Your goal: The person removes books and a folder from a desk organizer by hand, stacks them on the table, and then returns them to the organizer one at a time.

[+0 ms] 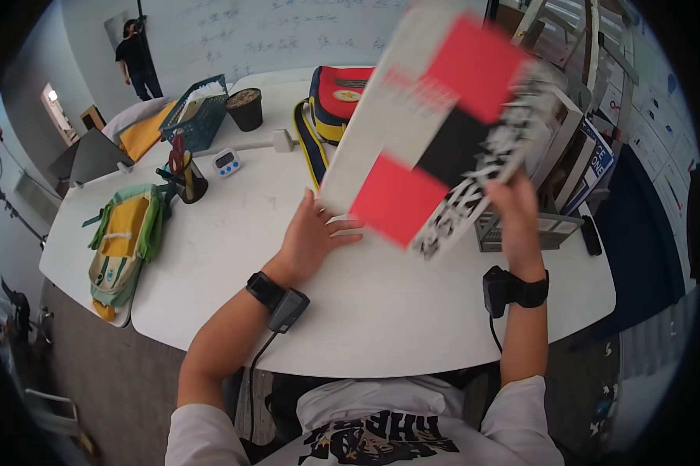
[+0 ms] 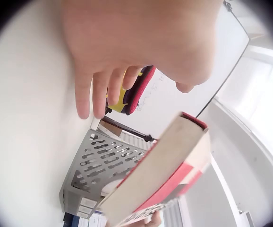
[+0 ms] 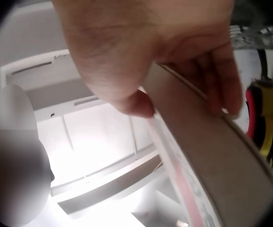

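A thick book [image 1: 443,132] with red, black and white blocks on its cover is held up, tilted, above the table. My right hand [image 1: 517,217] grips its right edge; in the right wrist view the thumb of the hand [image 3: 150,61] lies on the cover side and the fingers reach over the other side of the book [image 3: 212,151]. My left hand [image 1: 307,241] is by the book's lower left corner, fingers spread. In the left wrist view the left hand [image 2: 136,42] stands apart from the book [image 2: 150,165], its fingers extended and holding nothing.
A grey basket [image 1: 548,233] with upright books stands at the right. Behind are a red and blue bag [image 1: 338,101], a plant pot [image 1: 245,113] and a teal basket [image 1: 198,116]. A timer [image 1: 226,161], pen holder [image 1: 188,182] and green bag [image 1: 125,245] lie left. A person stands far back.
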A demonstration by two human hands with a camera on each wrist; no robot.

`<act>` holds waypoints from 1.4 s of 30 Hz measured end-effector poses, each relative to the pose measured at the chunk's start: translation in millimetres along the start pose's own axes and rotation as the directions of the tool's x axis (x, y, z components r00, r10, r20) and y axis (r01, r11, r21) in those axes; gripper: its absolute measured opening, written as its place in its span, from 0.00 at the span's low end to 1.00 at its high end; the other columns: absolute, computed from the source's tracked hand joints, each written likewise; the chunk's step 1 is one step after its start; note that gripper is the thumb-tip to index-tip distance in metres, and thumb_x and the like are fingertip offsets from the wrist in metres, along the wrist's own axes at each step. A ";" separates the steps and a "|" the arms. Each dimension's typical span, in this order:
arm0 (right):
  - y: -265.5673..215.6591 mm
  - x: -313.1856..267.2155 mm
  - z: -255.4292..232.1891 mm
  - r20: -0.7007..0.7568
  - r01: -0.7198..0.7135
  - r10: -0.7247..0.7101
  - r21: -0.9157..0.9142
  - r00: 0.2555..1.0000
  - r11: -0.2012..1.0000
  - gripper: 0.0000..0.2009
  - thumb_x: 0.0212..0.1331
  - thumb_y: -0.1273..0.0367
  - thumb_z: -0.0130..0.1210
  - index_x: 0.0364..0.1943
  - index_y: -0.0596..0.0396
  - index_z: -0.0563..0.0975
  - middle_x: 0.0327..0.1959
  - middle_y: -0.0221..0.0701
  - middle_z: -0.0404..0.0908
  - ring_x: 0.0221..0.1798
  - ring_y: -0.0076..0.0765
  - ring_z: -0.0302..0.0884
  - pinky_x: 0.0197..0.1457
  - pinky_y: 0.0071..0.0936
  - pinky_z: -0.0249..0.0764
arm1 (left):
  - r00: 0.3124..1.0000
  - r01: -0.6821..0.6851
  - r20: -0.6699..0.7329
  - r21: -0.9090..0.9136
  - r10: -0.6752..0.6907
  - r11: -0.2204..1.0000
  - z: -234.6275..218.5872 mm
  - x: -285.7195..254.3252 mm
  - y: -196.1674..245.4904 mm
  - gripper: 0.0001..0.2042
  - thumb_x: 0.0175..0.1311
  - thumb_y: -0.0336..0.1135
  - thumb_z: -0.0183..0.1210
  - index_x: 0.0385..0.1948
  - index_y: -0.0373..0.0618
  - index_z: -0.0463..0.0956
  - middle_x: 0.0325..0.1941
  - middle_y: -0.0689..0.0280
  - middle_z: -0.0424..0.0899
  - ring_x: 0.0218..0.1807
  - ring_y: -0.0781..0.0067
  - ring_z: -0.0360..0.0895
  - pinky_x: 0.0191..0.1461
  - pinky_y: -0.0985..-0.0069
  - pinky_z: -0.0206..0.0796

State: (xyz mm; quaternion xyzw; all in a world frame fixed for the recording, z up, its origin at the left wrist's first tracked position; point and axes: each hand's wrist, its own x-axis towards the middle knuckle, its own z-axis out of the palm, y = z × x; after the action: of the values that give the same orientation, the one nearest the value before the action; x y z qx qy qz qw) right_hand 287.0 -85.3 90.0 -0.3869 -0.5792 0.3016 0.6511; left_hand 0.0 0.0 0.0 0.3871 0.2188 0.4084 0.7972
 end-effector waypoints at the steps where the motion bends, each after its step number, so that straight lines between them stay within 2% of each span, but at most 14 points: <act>1: 4.3 -1.4 1.6 0.064 -0.179 0.181 -0.039 0.981 0.983 0.19 0.59 0.64 0.56 0.50 0.62 0.70 0.37 0.32 0.78 0.30 0.22 0.76 0.29 0.21 0.74 | 1.000 0.017 -0.025 -0.054 -0.018 0.998 -0.8 0.3 1.4 0.34 0.70 0.64 0.38 0.61 0.41 0.62 0.61 0.55 0.71 0.59 0.57 0.73 0.65 0.57 0.63; 4: 23.9 -1.9 9.2 0.269 -0.546 0.572 -0.172 0.775 0.820 0.21 0.58 0.60 0.58 0.45 0.67 0.71 0.27 0.36 0.80 0.21 0.27 0.78 0.22 0.22 0.75 | 0.997 0.069 -0.025 -0.110 -0.072 0.991 -4.8 -1.7 6.8 0.33 0.70 0.62 0.40 0.61 0.40 0.62 0.60 0.57 0.72 0.60 0.61 0.73 0.66 0.62 0.62; 6: 35.4 0.0 7.6 0.284 -0.613 0.647 -0.208 0.708 0.762 0.22 0.58 0.59 0.58 0.44 0.67 0.73 0.28 0.36 0.80 0.21 0.27 0.78 0.22 0.22 0.75 | 0.994 0.113 0.000 -0.111 -0.114 0.987 -5.2 -2.7 8.3 0.32 0.70 0.59 0.43 0.62 0.39 0.61 0.60 0.58 0.73 0.60 0.62 0.73 0.66 0.63 0.62; 8: 40.0 4.9 -3.5 0.319 -0.597 0.673 -0.313 0.667 0.739 0.22 0.58 0.58 0.58 0.43 0.68 0.74 0.27 0.36 0.81 0.21 0.27 0.78 0.22 0.22 0.74 | 0.989 0.112 0.075 0.188 -0.128 0.976 -5.8 -2.9 9.1 0.29 0.69 0.48 0.51 0.63 0.36 0.59 0.59 0.57 0.75 0.59 0.63 0.75 0.64 0.65 0.65; 12: 38.2 7.5 -12.5 0.332 -0.456 0.765 -0.649 0.551 0.610 0.24 0.58 0.54 0.59 0.40 0.68 0.77 0.24 0.34 0.80 0.20 0.26 0.76 0.20 0.20 0.72 | 0.978 0.156 0.093 0.277 -0.189 0.948 -11.4 -0.5 8.7 0.29 0.64 0.38 0.57 0.62 0.32 0.58 0.58 0.55 0.76 0.56 0.65 0.78 0.60 0.67 0.70; 16: 44.4 0.2 1.2 0.297 -0.274 0.742 -0.795 0.601 0.541 0.20 0.59 0.56 0.60 0.36 0.63 0.80 0.22 0.29 0.80 0.19 0.21 0.71 0.21 0.21 0.67 | 0.970 0.219 0.034 0.323 -0.242 0.921 -12.7 1.8 8.4 0.30 0.61 0.34 0.60 0.61 0.29 0.56 0.58 0.52 0.75 0.55 0.65 0.78 0.59 0.67 0.71; 17: 42.5 -3.1 5.2 0.312 -0.275 0.698 -0.757 0.645 0.593 0.19 0.59 0.56 0.60 0.35 0.62 0.80 0.22 0.28 0.79 0.19 0.20 0.70 0.22 0.21 0.66 | 0.970 0.219 0.032 0.320 -0.241 0.922 -12.8 1.5 9.2 0.30 0.61 0.34 0.60 0.61 0.29 0.56 0.59 0.51 0.74 0.56 0.64 0.78 0.60 0.66 0.70; 25: 59.8 -2.0 2.3 0.326 -0.308 0.720 -0.740 0.613 0.598 0.20 0.60 0.55 0.60 0.34 0.63 0.79 0.22 0.28 0.79 0.20 0.20 0.68 0.22 0.21 0.64 | 0.968 0.244 -0.002 0.260 -0.252 0.934 -14.1 2.2 10.4 0.33 0.61 0.35 0.61 0.62 0.28 0.53 0.61 0.49 0.70 0.60 0.61 0.74 0.65 0.64 0.66; 28: 55.4 -2.5 3.5 0.335 -0.292 0.674 -0.712 0.659 0.639 0.21 0.57 0.54 0.60 0.33 0.64 0.80 0.23 0.35 0.80 0.23 0.30 0.74 0.28 0.28 0.69 | 0.967 0.247 0.001 0.269 -0.256 0.931 -18.0 3.8 10.2 0.34 0.62 0.35 0.62 0.63 0.29 0.53 0.62 0.50 0.70 0.61 0.61 0.73 0.66 0.64 0.64; 31: 66.7 -5.3 -1.7 0.369 -0.199 0.572 -0.687 0.732 0.698 0.20 0.56 0.55 0.61 0.33 0.63 0.80 0.23 0.37 0.81 0.24 0.32 0.75 0.29 0.29 0.69 | 0.966 0.229 0.050 0.278 -0.252 0.933 -17.2 3.0 11.1 0.35 0.62 0.35 0.62 0.64 0.29 0.51 0.63 0.50 0.69 0.63 0.61 0.72 0.68 0.64 0.62; 38: 53.8 -4.4 2.3 0.345 -0.186 0.523 -0.670 0.779 0.719 0.17 0.56 0.56 0.61 0.31 0.60 0.80 0.22 0.34 0.80 0.24 0.33 0.74 0.30 0.30 0.69 | 0.964 0.210 0.111 0.240 -0.242 0.948 -17.7 4.8 9.7 0.36 0.61 0.34 0.63 0.66 0.31 0.50 0.66 0.52 0.66 0.65 0.61 0.68 0.69 0.61 0.60; 40: 42.7 -0.7 2.3 0.255 -0.060 0.443 -0.811 0.860 0.583 0.16 0.57 0.57 0.61 0.29 0.59 0.79 0.20 0.33 0.79 0.22 0.33 0.72 0.30 0.31 0.68 | 0.963 0.215 0.111 0.240 -0.247 0.947 -16.4 5.0 9.9 0.36 0.61 0.34 0.62 0.66 0.31 0.50 0.66 0.52 0.66 0.66 0.61 0.68 0.69 0.61 0.60; 41: 43.7 -1.6 -1.0 0.258 0.054 0.216 -0.750 0.942 0.659 0.14 0.57 0.60 0.62 0.27 0.58 0.77 0.18 0.31 0.77 0.20 0.31 0.71 0.29 0.30 0.68 | 0.963 0.218 0.103 0.239 -0.248 0.946 -16.1 4.5 9.9 0.36 0.61 0.34 0.62 0.66 0.31 0.50 0.66 0.52 0.66 0.66 0.61 0.68 0.69 0.60 0.59; 42: 43.4 0.0 -5.5 0.255 0.053 0.217 -0.754 0.942 0.655 0.14 0.57 0.60 0.62 0.27 0.58 0.77 0.18 0.31 0.77 0.20 0.31 0.71 0.29 0.30 0.68 | 0.962 0.218 0.109 0.237 -0.249 0.947 -15.9 4.5 9.6 0.36 0.61 0.34 0.62 0.66 0.31 0.50 0.66 0.52 0.66 0.66 0.61 0.68 0.69 0.60 0.59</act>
State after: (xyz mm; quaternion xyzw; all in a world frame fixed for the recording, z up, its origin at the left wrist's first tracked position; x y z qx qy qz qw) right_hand 294.9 -63.6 52.8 -0.5921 -0.7316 0.1238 0.3144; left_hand -12.7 14.2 -2.1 0.4723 0.2521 0.2562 0.8048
